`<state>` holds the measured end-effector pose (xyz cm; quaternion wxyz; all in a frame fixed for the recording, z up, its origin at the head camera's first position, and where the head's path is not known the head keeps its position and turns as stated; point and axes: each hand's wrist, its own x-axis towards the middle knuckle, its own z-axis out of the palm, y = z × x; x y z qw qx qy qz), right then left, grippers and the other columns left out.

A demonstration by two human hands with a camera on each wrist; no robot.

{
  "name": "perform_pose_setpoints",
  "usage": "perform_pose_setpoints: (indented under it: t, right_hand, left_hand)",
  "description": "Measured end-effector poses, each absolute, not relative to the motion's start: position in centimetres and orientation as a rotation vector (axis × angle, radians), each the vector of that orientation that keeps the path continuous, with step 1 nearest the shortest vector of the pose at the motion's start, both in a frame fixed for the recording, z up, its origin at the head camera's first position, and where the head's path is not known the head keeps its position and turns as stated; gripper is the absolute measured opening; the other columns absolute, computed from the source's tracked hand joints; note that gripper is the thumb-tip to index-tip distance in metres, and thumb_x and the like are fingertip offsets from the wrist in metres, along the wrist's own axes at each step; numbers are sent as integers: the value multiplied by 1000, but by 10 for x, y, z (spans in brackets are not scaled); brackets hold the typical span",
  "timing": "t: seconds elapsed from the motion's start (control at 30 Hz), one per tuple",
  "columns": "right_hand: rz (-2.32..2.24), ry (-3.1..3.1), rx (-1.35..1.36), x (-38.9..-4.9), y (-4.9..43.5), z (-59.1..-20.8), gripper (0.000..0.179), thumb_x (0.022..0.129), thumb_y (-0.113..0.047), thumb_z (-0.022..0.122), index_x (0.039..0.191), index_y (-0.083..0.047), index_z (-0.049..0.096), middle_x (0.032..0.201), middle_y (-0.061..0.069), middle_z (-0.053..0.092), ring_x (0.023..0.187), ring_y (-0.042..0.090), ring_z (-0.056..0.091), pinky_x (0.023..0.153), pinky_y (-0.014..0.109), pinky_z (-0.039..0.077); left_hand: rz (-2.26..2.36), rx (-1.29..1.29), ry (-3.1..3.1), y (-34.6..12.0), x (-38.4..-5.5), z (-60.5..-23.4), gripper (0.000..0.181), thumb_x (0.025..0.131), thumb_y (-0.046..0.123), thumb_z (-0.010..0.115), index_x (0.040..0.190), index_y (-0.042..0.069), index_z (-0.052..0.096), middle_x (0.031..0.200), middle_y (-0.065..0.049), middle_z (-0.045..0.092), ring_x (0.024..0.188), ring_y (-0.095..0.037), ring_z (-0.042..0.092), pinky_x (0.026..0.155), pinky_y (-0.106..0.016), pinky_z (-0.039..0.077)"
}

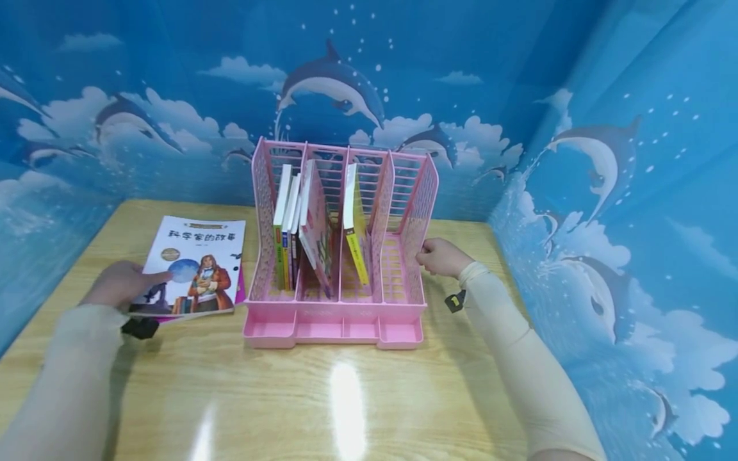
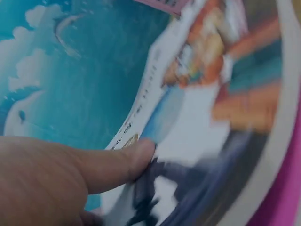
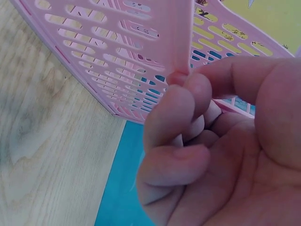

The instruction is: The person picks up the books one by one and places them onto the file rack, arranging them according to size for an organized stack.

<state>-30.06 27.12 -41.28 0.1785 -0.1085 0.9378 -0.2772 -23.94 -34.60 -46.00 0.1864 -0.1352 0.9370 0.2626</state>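
My left hand grips the lower left edge of a white book with a person in a red coat on its cover. The thumb lies across the cover; the other fingers are mostly hidden. Under that book a magenta edge shows. A pink file rack with several upright slots stands at the table's middle. With thumb and fingertips, my right hand pinches the edge of the rack's right side panel.
Thin books stand in the rack's left slot. A pink-white book leans in the second, a yellow one in the third. Blue dolphin-printed cloth surrounds the wooden table at the back and sides.
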Motion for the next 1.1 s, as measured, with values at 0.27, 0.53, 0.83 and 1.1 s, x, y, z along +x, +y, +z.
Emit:
perform_pose_setpoints:
  t: [0.27, 0.53, 0.83, 1.1]
  right_hand:
    - [-771, 2653, -304, -300, 269, -411, 20, 99, -15, 50, 80, -11, 51, 69, 1, 56, 64, 15, 52, 65, 32, 46]
    - [-780, 2649, -293, -300, 269, -413, 18, 98, -13, 50, 80, -10, 51, 71, 1, 55, 64, 15, 53, 63, 31, 47]
    - [-783, 2634, -271, -299, 269, -413, 19, 101, -16, 49, 83, -10, 51, 73, 2, 56, 66, 16, 53, 65, 33, 47]
    - [-795, 2644, -277, -299, 269, -416, 18, 101, -15, 49, 83, -10, 51, 74, 2, 55, 65, 15, 53, 63, 31, 47]
  left_hand:
    - [1051, -308, 2730, -336, -244, -431, 44, 102, 26, 61, 100, -18, 57, 71, -13, 62, 61, -23, 58, 55, -38, 51]
    - [1333, -461, 2981, -300, -230, -408, 42, 106, 25, 54, 119, -9, 34, 115, -32, 51, 92, -36, 59, 56, -25, 48]
    - [1482, -456, 2995, -284, -231, -413, 64, 99, 12, 57, 155, 1, 28, 146, -37, 45, 127, -56, 49, 103, -72, 42]
    - [1067, -89, 2728, -290, -222, -388, 77, 109, 51, 36, 164, 3, 12, 154, -43, 31, 131, -67, 39, 97, -83, 36]
